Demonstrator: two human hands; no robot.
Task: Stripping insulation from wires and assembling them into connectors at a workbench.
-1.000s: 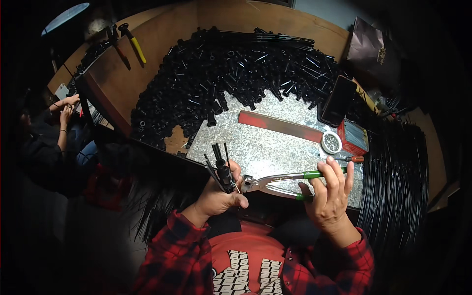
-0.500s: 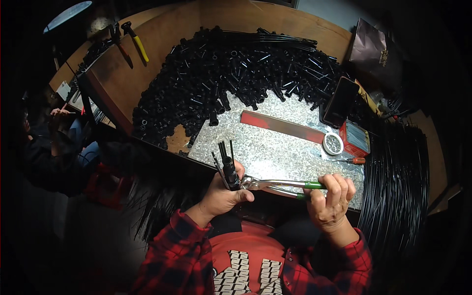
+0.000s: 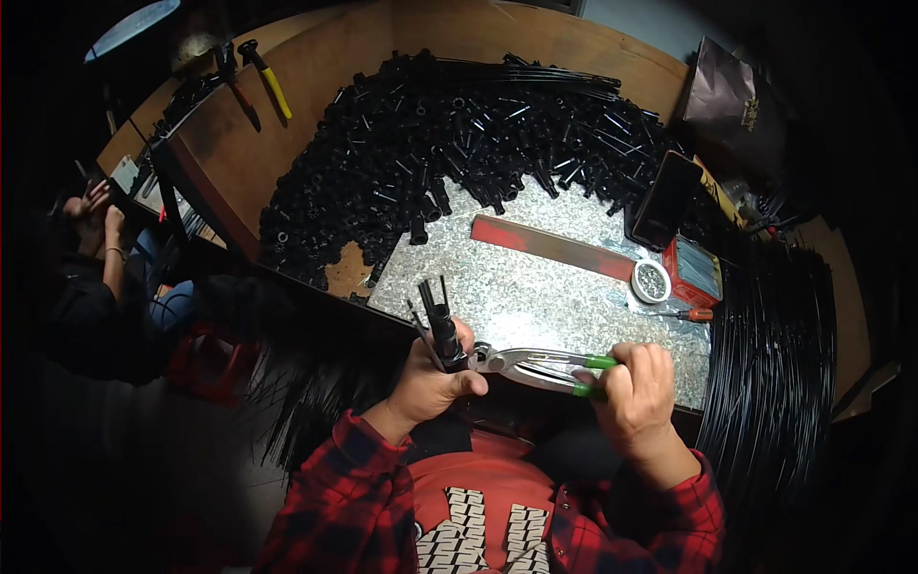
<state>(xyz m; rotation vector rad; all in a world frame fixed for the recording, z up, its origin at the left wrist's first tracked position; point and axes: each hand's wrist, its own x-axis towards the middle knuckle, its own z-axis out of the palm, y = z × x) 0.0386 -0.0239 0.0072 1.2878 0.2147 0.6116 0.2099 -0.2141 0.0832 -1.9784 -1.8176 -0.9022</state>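
My left hand (image 3: 427, 385) is closed round a black tubular part (image 3: 444, 335) with several thin black prongs standing up from it, over the table's front edge. The part tilts slightly left, and my fingers hide its lower end. My right hand (image 3: 639, 394) grips a pair of pliers (image 3: 535, 366) by its green-sleeved handles. Their silver jaws meet the side of the black part close to my left thumb; what exactly they bite on is too small to tell.
A heap of black tubular parts (image 3: 430, 143) fills the back of the speckled tabletop (image 3: 440, 277). On it lie a red-brown bar (image 3: 550, 247), a white dish (image 3: 651, 281), a red box (image 3: 693, 270), a screwdriver (image 3: 693, 314) and a phone (image 3: 665, 199). Long black rods (image 3: 770, 354) hang at right. A co-worker (image 3: 96, 268) sits left.
The pliers' handles have spread a little apart, with my right fingers shifting on them. The black part has turned slightly in my left hand. The co-worker's hands have risen.
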